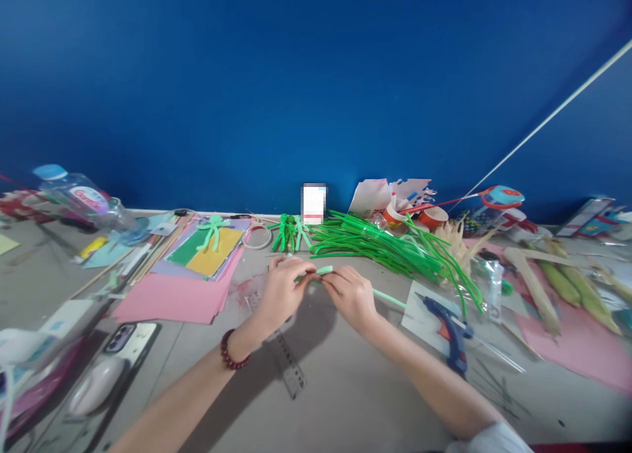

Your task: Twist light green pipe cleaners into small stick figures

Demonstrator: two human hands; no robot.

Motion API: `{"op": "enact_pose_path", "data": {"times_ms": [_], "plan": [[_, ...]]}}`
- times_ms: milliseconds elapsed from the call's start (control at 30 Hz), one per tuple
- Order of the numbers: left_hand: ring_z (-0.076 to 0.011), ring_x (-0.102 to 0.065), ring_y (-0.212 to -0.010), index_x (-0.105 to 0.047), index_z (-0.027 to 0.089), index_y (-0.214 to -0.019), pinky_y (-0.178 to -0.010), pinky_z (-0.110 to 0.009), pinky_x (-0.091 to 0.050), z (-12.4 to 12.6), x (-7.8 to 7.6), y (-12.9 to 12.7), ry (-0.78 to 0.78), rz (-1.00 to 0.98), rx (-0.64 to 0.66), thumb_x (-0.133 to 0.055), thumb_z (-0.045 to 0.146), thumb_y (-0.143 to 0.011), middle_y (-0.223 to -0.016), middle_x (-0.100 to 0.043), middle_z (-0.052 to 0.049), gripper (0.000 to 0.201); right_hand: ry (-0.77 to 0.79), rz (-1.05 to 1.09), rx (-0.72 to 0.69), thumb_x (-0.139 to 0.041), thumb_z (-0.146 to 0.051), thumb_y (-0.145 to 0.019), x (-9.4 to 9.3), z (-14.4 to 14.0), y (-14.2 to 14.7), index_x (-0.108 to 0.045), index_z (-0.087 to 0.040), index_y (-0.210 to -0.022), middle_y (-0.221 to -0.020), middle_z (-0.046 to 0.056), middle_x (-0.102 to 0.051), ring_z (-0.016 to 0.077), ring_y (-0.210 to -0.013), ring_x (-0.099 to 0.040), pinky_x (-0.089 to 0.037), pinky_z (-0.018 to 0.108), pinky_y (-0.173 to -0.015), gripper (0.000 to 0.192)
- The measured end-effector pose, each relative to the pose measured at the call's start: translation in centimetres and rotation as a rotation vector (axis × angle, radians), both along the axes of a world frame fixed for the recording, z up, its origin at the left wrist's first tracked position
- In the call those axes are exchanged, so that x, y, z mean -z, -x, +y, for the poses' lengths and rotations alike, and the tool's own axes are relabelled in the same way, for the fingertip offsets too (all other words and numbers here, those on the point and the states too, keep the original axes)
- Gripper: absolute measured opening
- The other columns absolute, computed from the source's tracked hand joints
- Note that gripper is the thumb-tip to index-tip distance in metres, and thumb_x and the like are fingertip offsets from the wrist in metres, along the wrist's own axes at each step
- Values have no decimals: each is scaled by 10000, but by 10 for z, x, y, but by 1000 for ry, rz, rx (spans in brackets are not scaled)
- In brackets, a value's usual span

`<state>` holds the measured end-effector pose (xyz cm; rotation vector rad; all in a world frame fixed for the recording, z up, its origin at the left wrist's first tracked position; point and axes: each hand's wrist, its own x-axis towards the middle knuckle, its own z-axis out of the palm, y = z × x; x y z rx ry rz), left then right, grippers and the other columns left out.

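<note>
**Head view: both hands pinching one light-green pipe cleaner, its length trailing off to the right**

Head camera is showing the left hand [282,287] and the right hand [351,296] meeting near the middle of the worktop [345,400], fingertips almost touching. Both are closing on a light-green pipe cleaner [326,270]: the left hand is gripping its bent end between thumb and fingers, the right hand is pinching it just beside that, neither hand released. The short stretch showing between the two hands is lying roughly left to right. From under the right hand the free tail is running on to the right and slightly nearer, towards a white sheet where a blue glue gun [450,331] is resting. So the long axis is crossing the scene sideways, with the bent end at the left hand and the loose length on the right hand's side; the right hand is the nearer one to that tail.

Farther off and to the right, a heap of darker green pipe cleaners [390,245] is fanning out, well apart from the hands. Small finished green figures [291,232] are standing just beyond the hands. A clear ruler [281,347] is lying on the worktop under the left wrist, and a stack of pink paper [172,298] is sitting to the left.
</note>
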<state>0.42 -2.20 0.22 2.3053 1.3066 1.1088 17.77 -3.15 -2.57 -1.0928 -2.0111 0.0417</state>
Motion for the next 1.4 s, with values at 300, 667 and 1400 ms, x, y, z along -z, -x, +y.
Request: {"op": "enact_pose_path", "data": {"times_ms": [300,667,1400], "plan": [[-111,-621,-733,-581,198,-801,-870,-348,-291,-11,-9,-5,-365,155,63,-472,126,-896,-743,-682,32,162,683,466,-123,-649,-240,-737,-4,22,-14,-728,-170,-694,-669,39,-708,180,-632,-630,-458,253,-596,114],[-134,-556,-696,-545,170,-729,-917,-364,-314,-10,-3,-6,-540,566,131,-393,73,-901,-635,-564,19,249,636,273,-127,-707,-255,-708,-26,22,-25,-734,-178,-690,-658,22,-683,145,-614,-592,-415,234,-560,84],[-165,-632,-783,-629,229,-988,-808,-348,-352,4,-4,6,-83,186,39,-517,256,-887,-880,-711,-25,154,231,120,-22,-476,-219,-899,-22,-9,0,-717,-221,-979,-672,36,-600,150,-659,-550,-417,242,-629,254]]}}
